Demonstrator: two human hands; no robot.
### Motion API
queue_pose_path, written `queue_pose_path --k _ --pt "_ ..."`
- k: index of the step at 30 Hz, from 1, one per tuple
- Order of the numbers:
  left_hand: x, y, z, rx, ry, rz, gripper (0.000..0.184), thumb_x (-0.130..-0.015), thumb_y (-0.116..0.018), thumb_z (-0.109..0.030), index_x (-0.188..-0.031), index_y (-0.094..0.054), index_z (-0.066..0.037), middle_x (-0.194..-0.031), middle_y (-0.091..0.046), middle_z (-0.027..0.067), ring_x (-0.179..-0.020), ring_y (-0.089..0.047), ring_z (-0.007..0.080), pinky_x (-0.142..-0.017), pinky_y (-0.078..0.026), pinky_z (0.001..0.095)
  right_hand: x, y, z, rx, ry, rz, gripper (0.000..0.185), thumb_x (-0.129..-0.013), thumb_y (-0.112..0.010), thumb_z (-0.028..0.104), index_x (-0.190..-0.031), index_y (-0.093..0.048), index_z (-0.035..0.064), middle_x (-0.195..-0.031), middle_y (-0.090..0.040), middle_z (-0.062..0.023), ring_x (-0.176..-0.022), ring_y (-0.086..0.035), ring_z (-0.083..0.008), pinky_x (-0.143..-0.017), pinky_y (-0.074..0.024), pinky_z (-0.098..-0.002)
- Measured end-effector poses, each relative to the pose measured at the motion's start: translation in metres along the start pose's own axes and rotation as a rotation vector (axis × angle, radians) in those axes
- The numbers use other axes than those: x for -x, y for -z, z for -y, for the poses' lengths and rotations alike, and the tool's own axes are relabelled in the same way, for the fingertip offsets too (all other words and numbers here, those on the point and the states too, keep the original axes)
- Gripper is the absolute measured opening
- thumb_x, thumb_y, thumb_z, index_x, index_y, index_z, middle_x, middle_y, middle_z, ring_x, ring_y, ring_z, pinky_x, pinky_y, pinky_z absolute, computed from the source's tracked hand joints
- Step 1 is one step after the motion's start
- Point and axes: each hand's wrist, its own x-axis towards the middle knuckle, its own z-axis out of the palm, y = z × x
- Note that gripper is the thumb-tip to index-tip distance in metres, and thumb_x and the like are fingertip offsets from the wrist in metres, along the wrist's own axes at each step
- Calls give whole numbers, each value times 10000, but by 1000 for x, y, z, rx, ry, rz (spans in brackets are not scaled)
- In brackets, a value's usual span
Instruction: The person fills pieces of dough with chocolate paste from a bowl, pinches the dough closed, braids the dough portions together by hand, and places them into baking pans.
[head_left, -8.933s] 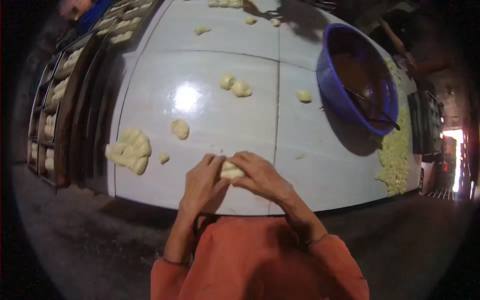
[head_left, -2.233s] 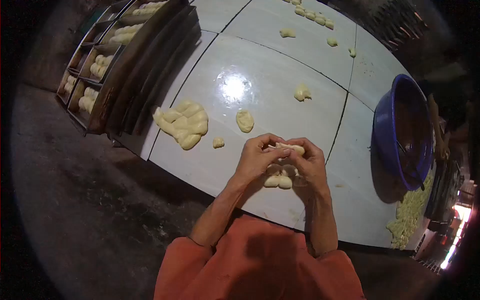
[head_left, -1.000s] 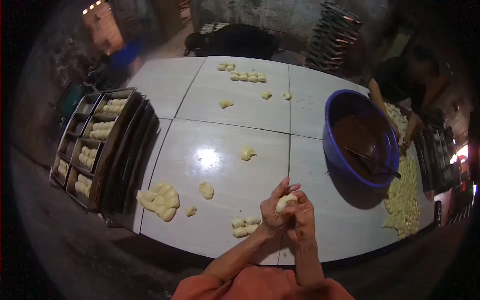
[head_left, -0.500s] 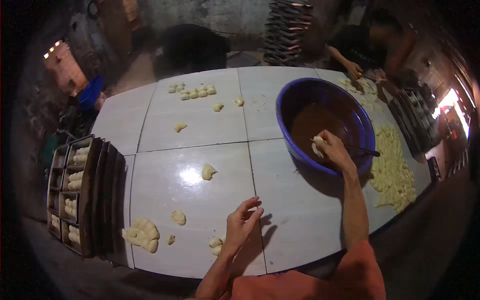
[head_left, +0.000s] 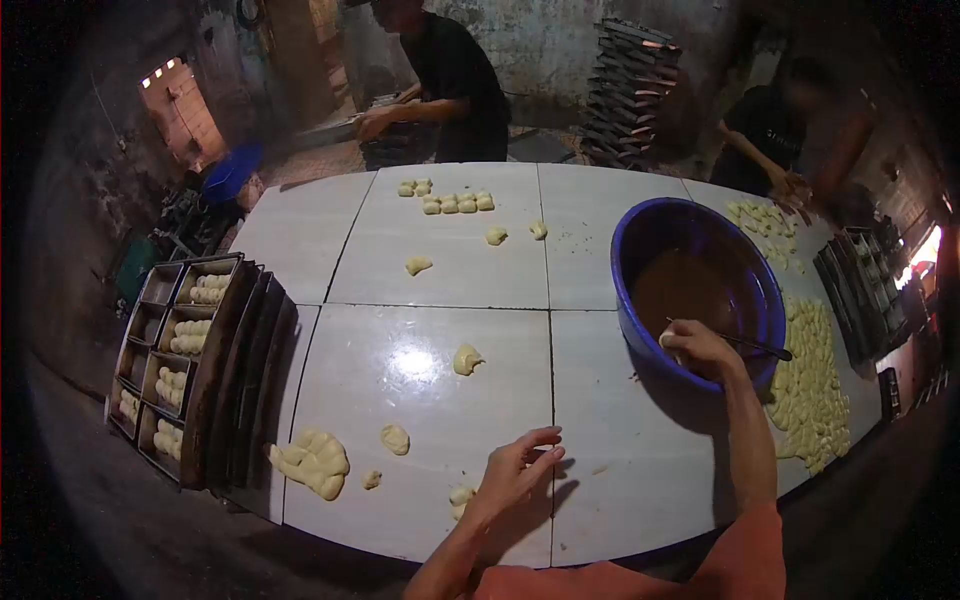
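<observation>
My right hand (head_left: 704, 352) is closed on a small piece of dough (head_left: 667, 341) at the near left rim of a blue tub (head_left: 628, 318). Brown liquid (head_left: 700, 285) lies in the tub. A dark thin handle (head_left: 762, 348) crosses the rim by this hand; I cannot tell if the fingers grip it too. My left hand (head_left: 518, 470) hovers over the tiled table, its thumb and fingers apart, holding nothing. Beside its wrist sit dough lumps (head_left: 461, 500), partly hidden by the arm. A small pale scrap (head_left: 600, 468) lies right of it.
Baking tins (head_left: 165, 350) with dough rolls stand at left. Loose dough pieces (head_left: 467, 359) and a larger lump (head_left: 314, 462) dot the table (head_left: 450, 325). Many flattened dough pieces (head_left: 812, 380) cover the right side. Two people (head_left: 455, 85) are beyond the table; more tins (head_left: 860, 285) stand right.
The view has tilted up and shifted left. My right hand has drawn back to the tub's near rim. A pale scrap now shows on the table. The person at the back now stands more upright.
</observation>
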Motion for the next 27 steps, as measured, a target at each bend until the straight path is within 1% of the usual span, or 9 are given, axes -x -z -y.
queue_pose_path --k 2,4,8,11,13,16,21,23,27 --pt "-4 -1 1 -10 -74 16 426 -970 -678 -265 -1324 -608 -37 -1214 -689 108 -1037 -676 180 -924 -530 334 22 -7 27 -289 102 -106 205 -963 -636 233 -976 -632 29 -863 -653 -54 -695 -634 -147 -637 -522 -305" --pt "-15 -7 3 19 -121 20 426 -973 -674 -262 -1324 -607 -31 -1225 -683 116 -1068 -666 187 -939 -526 341 34 -20 44 -731 269 -223 159 -985 -640 213 -1018 -600 62 -849 -637 -24 -688 -629 -110 -587 -523 -261" --pt "-33 -21 -14 262 -169 87 492 -1038 -553 -334 -1394 -527 4 -1356 -598 157 -1242 -582 244 -1025 -486 384 51 -85 90 -1058 349 -224 92 -992 -622 184 -1012 -592 100 -812 -642 -20 -652 -628 -95 -547 -510 -222" --pt "-40 -24 -16 582 -152 85 606 -1071 -416 -449 -1448 -450 24 -1437 -526 171 -1307 -538 282 -1058 -467 419 54 -147 112 -1190 322 -161 130 -1007 -596 138 -1106 -572 57 -880 -653 -54 -755 -659 -130 -646 -558 -259" --pt "-33 -16 -13 733 -99 37 536 -1072 -410 -444 -1345 -551 -5 -1275 -631 113 -1175 -606 228 -1056 -466 431 51 -181 109 -1094 429 56 313 -1002 -624 275 -1203 -524 58 -1005 -616 -4 -890 -609 -66 -765 -537 -223" --pt "-15 10 -5 754 -70 -83 421 -1049 -514 -378 -1238 -626 -19 -1108 -691 60 -1026 -659 160 -981 -516 365 56 -216 114 -1146 216 11 347 -982 -644 278 -1228 -521 67 -1009 -609 9 -879 -598 -51 -747 -533 -210" --pt "-2 54 32 696 -81 -364 289 -995 -646 -247 -1144 -669 0 -1040 -708 61 -877 -694 125 -816 -589 274 52 -256 99 -1108 239 181 421 -887 -617 128 -1290 -513 67 -1052 -603 -11 -937 -588 -89 -795 -501 -235" --pt "5 60 31 720 -118 -419 281 -977 -672 -211 -1136 -686 20 -1014 -711 60 -853 -687 114 -777 -596 258 72 -270 123 -794 252 80 536 -840 -631 37 -1358 -494 62 -1251 -579 -79 -1162 -545 -171 -886 -504 -302" --pt "12 66 42 643 -168 -450 330 -969 -684 -189 -1200 -684 48 -977 -717 57 -840 -672 103 -772 -579 243 70 -307 121 -454 615 -178 519 -873 -721 76 -1359 -544 39 -1256 -577 -104 -1070 -603 -203 -846 -535 -335"
